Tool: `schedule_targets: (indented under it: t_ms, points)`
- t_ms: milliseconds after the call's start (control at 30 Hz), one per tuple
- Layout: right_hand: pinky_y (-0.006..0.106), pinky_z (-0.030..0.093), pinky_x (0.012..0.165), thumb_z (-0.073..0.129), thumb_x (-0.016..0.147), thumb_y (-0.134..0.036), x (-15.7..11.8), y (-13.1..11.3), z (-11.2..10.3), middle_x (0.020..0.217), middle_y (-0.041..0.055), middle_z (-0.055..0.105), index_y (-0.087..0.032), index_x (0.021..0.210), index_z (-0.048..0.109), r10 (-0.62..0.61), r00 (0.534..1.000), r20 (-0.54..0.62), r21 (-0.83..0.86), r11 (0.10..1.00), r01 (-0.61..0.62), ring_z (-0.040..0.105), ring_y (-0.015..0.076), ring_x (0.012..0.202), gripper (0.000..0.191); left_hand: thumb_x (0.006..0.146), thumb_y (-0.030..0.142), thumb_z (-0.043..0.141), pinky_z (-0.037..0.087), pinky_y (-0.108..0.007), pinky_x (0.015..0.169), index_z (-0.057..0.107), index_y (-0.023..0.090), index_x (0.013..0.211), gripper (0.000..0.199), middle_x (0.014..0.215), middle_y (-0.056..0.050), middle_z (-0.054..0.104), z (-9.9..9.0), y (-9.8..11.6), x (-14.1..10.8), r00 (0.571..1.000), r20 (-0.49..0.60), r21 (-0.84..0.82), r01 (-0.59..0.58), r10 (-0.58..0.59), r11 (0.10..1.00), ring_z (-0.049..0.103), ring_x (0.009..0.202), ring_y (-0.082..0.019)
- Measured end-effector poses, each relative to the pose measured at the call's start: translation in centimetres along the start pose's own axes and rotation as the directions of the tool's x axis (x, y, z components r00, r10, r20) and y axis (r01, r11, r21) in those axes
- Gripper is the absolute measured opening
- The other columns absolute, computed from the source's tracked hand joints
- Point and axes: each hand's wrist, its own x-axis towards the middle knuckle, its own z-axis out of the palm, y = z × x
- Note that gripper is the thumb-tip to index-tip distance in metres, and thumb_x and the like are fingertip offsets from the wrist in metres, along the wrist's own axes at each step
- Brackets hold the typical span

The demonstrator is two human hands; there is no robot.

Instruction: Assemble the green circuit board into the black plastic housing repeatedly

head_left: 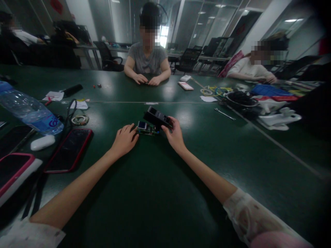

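Note:
A black rectangular case [158, 117] with a small window at its left end is tilted above the table, its right end between the thumb and fingers of my right hand [175, 135]. Just below and left of it lies a green circuit board [148, 130] with a small screen, partly overlapped by the case. My left hand [124, 139] rests on the table at the board's left end, fingers spread, with the fingertips at the board's edge and nothing held in the palm.
Left are a water bottle [33, 112], a red-edged phone [69, 150], a white case [42, 142] and a bracelet [80, 119]. A wrench [224, 114] and cables [239, 100] lie right. Across the table [160, 193] sits a person [148, 60].

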Motion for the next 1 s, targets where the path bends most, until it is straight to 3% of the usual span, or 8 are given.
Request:
schedule_targets:
  t_ms: [333, 567, 1000]
  points:
    - [0.050, 0.046, 0.109, 0.064, 0.086, -0.042, -0.5, -2.2, 0.5, 0.127, 0.0106, 0.055, -0.027, 0.130, 0.045, -0.074, 0.991, 0.107, -0.057, 0.995, 0.081, 0.055, 0.0279, 0.123, 0.050, 0.100, 0.037, 0.036, 0.036, -0.054, 0.108, 0.051, 0.020, 0.134, 0.041, 0.149, -0.011, 0.045, 0.7, -0.2, 0.0, 0.998, -0.059, 0.026, -0.024, 0.026, 0.999, 0.040, 0.136, -0.031]
    - [0.050, 0.046, 0.109, 0.064, 0.087, -0.037, -0.5, -1.5, 0.5, 0.128, 0.0088, 0.055, -0.028, 0.130, 0.043, -0.066, 0.975, 0.213, -0.046, 0.996, 0.078, 0.056, 0.0260, 0.123, 0.048, 0.100, 0.037, 0.036, 0.036, -0.054, 0.108, 0.055, 0.017, 0.129, 0.040, 0.147, -0.014, 0.047, 0.5, -0.1, 0.0, 0.999, -0.049, 0.022, -0.020, 0.022, 1.000, 0.040, 0.135, -0.032]
    - [0.050, 0.047, 0.107, 0.065, 0.086, -0.034, -0.5, -1.5, 0.6, 0.128, 0.0094, 0.056, -0.025, 0.128, 0.043, -0.019, 0.970, 0.244, -0.108, 0.993, 0.047, 0.058, 0.0254, 0.121, 0.048, 0.100, 0.039, 0.033, 0.033, -0.052, 0.110, 0.045, 0.015, 0.139, 0.047, 0.149, -0.015, 0.044, 0.2, 0.1, 0.0, 1.000, -0.022, -0.012, 0.010, -0.011, 1.000, 0.038, 0.138, -0.030]
